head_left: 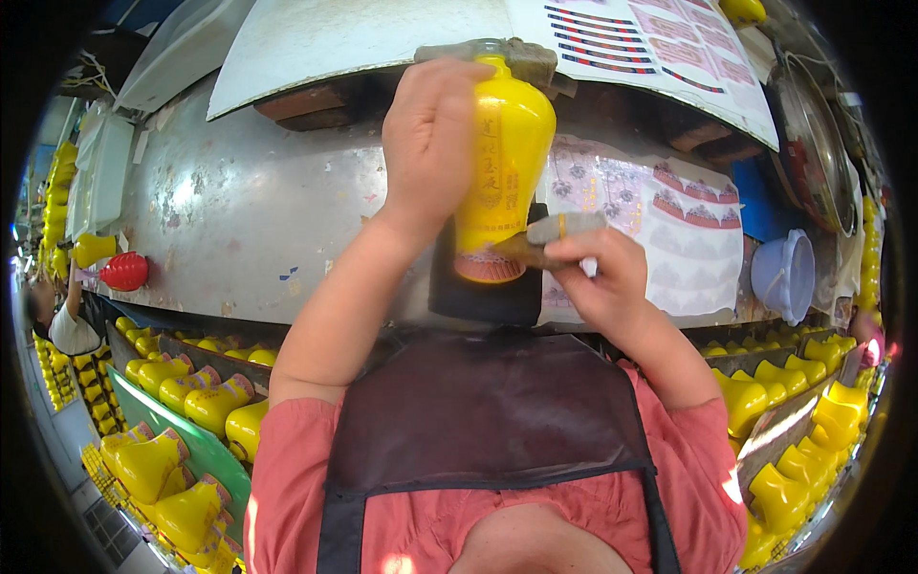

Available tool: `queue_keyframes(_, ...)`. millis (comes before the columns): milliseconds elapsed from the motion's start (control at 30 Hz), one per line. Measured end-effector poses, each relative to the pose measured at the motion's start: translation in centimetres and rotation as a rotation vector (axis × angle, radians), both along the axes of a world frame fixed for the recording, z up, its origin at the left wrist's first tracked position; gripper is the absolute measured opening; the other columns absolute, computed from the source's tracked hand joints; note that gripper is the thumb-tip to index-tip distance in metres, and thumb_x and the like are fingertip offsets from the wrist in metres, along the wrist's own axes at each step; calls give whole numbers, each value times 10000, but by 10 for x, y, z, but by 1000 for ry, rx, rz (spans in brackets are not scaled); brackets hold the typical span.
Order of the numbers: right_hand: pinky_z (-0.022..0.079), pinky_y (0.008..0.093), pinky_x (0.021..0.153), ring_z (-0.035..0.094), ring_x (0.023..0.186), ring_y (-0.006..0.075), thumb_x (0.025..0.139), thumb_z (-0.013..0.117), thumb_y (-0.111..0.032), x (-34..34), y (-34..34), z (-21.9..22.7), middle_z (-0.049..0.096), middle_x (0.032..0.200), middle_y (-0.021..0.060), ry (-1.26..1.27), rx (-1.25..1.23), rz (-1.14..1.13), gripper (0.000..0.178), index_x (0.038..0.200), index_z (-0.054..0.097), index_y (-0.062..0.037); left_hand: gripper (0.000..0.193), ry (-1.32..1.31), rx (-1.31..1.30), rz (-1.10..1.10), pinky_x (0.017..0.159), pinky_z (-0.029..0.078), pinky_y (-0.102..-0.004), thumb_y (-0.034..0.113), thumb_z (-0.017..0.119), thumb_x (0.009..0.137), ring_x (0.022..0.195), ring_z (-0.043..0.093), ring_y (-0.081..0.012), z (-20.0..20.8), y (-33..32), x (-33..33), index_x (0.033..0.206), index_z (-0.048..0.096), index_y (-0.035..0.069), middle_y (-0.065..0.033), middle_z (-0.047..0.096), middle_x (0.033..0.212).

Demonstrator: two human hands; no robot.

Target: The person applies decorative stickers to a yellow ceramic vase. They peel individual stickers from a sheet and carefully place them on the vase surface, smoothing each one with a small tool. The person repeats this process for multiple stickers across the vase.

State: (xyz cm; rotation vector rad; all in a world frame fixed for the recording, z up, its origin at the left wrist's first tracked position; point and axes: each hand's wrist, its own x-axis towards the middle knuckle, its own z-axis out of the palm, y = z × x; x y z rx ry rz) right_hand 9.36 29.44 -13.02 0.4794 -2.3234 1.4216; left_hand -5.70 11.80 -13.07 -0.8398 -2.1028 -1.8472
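A glossy yellow ceramic bottle [512, 129] lies in front of me, its neck on a worn grey block [449, 52] and its base toward me. Dark lettering runs down its side, and a patterned pink-brown band [490, 267] rings the base. My left hand [432, 139], slightly blurred, grips the bottle along its left side near the neck. My right hand [602, 277] pinches a small flat brownish scraper [521, 251] against the bottle just above the band. A grey wrap [564, 227] with a yellow ring covers my right index finger. Beneath the base is a black pad [478, 298].
Sheets of decals [693, 215] lie on the metal table [249, 220] at right, with more on the raised white board [382, 38]. A pale blue bucket [782, 275] stands far right. Yellow bottles [215, 402] fill racks on both sides. Another person [72, 325] is at far left.
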Motion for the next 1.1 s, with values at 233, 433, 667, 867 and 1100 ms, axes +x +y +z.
queue_keyframes(233,556,302,735,707,813,207,861,796,-21,-33,-7,23,716,990,112,76,105,-368,323,1151,656,-35,461,-408,255,-79,1103,418,-393,235,446,1095,1264,519,-299,-18,-1,28,1473,408,-26,-215,444,1424)
queue_keyframes(433,577,357,698,724,764,308,871,761,-27,-74,0,59,717,976,146,206,197,-425,292,1141,652,-53,713,55,-182,108,1172,352,-477,362,662,972,1361,445,-410,-16,-6,31,1499,369,-20,-248,426,1456)
queue_keyframes(667,570,315,760,731,848,230,912,717,-87,-108,9,86,749,948,117,27,237,-235,225,1127,697,-23,913,183,-342,128,1165,359,-518,341,829,802,1367,418,-457,-5,-6,32,1500,355,-9,-257,420,1459)
queue_keyframes(867,562,294,822,695,890,134,927,713,-102,-124,12,96,761,986,100,-107,284,-17,260,1167,710,-2,935,199,-356,132,1161,364,-518,326,843,784,1362,424,-463,-1,-6,32,1504,348,-7,-261,423,1461)
queue_keyframes(1100,575,330,780,740,844,251,903,735,-102,-123,12,86,758,990,150,56,317,-222,235,1126,726,-31,825,195,-323,113,1132,385,-508,395,784,852,1330,458,-448,-3,-9,27,1471,408,1,-250,476,1412)
